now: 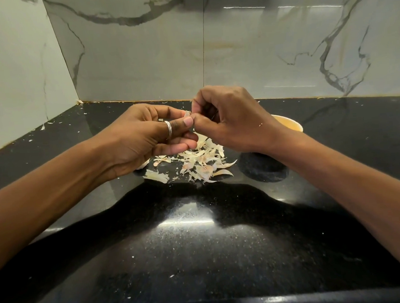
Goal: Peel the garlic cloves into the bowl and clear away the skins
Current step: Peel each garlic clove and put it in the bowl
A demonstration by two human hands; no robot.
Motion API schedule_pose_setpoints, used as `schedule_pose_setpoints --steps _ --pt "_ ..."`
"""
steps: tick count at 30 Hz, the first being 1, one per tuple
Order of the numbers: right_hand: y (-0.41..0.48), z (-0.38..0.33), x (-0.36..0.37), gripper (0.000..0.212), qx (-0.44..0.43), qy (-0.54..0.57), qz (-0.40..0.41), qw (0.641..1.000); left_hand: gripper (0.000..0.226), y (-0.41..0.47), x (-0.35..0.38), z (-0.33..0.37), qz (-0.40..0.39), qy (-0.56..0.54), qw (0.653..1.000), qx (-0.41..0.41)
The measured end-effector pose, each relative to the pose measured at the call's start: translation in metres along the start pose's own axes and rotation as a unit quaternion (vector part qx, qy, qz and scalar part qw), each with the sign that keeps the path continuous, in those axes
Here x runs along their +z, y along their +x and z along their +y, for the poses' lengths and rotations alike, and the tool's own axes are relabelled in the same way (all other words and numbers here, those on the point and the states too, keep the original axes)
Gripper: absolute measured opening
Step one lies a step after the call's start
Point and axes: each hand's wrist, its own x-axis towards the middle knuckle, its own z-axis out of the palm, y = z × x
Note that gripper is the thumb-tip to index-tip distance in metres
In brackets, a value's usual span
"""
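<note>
Clove [187, 115] sat pinched between your left hand [155, 133] and right hand [229, 119], above the skins [199, 162] on the bench [200, 245]. You needed the left steady while the right thumbnail tore skin off, bowl [288, 122] just behind your right wrist

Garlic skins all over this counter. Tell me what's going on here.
A person is peeling garlic. The left hand and the right hand both pinch a garlic clove above the black counter, apparently picking at its skin. A pile of loose skins lies on the counter just beneath the hands, not yet cleared. A yellow bowl stands behind the right wrist; what it holds is hidden.
</note>
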Motion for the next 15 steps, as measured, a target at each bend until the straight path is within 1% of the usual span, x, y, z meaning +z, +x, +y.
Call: schedule_pose_setpoints --steps 3,9,12,15 --pt "0.0001 -0.0016 -0.0006 0.015 0.005 0.003 -0.005 1.000 0.044 0.0001 0.0002 -0.0015 -0.012 -0.018 1.000 -0.010" --pt "0.0000 -0.0036 -0.0015 0.013 -0.003 0.006 0.002 1.000 0.040 0.0006 -0.0002 -0.0020 -0.027 -0.043 0.998 -0.022" --pt "-0.0002 -0.0032 -0.0011 0.010 -0.010 -0.003 0.004 1.000 0.036 0.0023 -0.0039 -0.0003 -0.008 -0.067 0.998 -0.013" --pt "-0.0003 -0.0033 -0.0017 0.010 -0.012 -0.005 0.004 1.000 0.033 0.0042 -0.0092 0.0033 0.017 -0.094 0.995 0.000"
